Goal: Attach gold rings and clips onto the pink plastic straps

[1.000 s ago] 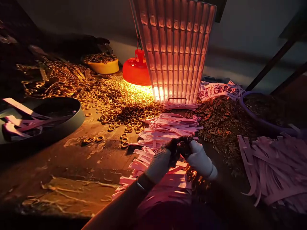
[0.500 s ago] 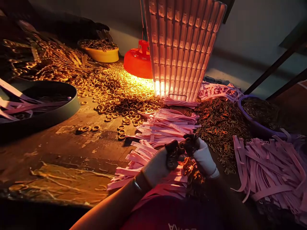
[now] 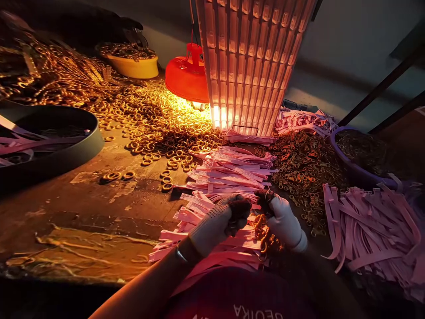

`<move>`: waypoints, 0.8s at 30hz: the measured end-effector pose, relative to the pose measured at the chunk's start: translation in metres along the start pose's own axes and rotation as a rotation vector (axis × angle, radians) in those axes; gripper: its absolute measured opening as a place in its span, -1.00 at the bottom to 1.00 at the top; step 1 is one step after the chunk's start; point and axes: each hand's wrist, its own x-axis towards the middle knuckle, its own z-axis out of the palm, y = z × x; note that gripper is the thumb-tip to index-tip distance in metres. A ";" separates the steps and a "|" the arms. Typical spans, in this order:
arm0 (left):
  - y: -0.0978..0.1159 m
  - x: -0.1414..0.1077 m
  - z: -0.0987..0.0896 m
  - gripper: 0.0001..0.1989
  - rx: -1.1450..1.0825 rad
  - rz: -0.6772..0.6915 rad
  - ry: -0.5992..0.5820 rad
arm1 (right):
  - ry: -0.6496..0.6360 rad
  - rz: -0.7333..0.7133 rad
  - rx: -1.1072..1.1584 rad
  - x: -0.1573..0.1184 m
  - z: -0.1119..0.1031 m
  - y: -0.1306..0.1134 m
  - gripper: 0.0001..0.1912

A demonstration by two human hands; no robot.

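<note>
My left hand (image 3: pixel 221 221), in a light glove with dark fingertips, is closed over pink straps (image 3: pixel 199 212); what its fingers hold is too dark to make out. Just to its right, my right hand (image 3: pixel 282 217), gloved in white with dark fingertips, has its fingers pressed together around something small and unclear. A narrow gap separates the two hands. Between and below them hangs a bunch of linked metal pieces (image 3: pixel 264 232), close to my right palm. More pink straps (image 3: pixel 232 168) lie in stacked bundles beyond my hands.
Gold rings (image 3: pixel 149 115) spread beneath a red lamp (image 3: pixel 187 79). Nearby are a ribbed translucent panel (image 3: pixel 249 66), a yellow tub (image 3: pixel 139 66), a dark round tray (image 3: pixel 73 148), small metal hooks (image 3: pixel 302 168), a purple basin (image 3: pixel 357 170) and loose pink straps (image 3: pixel 381 230).
My left hand has turned, showing more of its dotted back. My right hand has shifted slightly right, and the hands are a little farther apart. The view has moved slightly.
</note>
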 end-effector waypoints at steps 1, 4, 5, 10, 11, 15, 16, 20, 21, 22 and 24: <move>-0.002 0.001 -0.001 -0.62 0.002 -0.017 -0.027 | -0.021 -0.058 -0.066 0.000 -0.001 -0.002 -0.50; -0.004 0.004 -0.003 -0.63 -0.019 -0.042 -0.088 | -0.158 -0.136 -0.216 0.002 -0.002 -0.008 -0.59; -0.004 0.005 -0.003 -0.63 -0.023 -0.045 -0.095 | -0.194 -0.130 -0.225 0.003 -0.003 -0.009 -0.62; 0.001 0.005 0.004 -0.67 0.048 0.019 -0.007 | -0.027 -0.062 -0.007 -0.002 -0.003 -0.007 -0.56; 0.001 0.005 0.006 -0.68 0.077 0.046 0.017 | 0.001 -0.035 0.026 -0.004 -0.002 -0.007 -0.56; -0.005 0.003 0.010 -0.72 0.183 0.126 0.070 | -0.044 0.083 0.038 -0.009 0.002 -0.007 -0.61; -0.007 0.003 0.010 -0.74 0.220 0.129 0.072 | -0.064 0.122 0.007 -0.009 0.003 -0.007 -0.62; -0.009 0.001 0.007 -0.85 0.521 0.238 0.097 | -0.158 0.255 -0.209 -0.009 0.003 -0.006 -0.74; -0.009 0.000 0.005 -0.87 0.591 0.289 0.111 | -0.193 0.265 -0.270 -0.009 0.002 -0.007 -0.80; -0.008 -0.001 0.004 -0.88 0.631 0.319 0.114 | -0.232 0.264 -0.328 -0.009 0.001 -0.008 -0.87; -0.009 -0.002 0.003 -0.81 0.586 0.267 0.071 | -0.308 0.231 -0.432 -0.010 0.003 -0.014 -0.98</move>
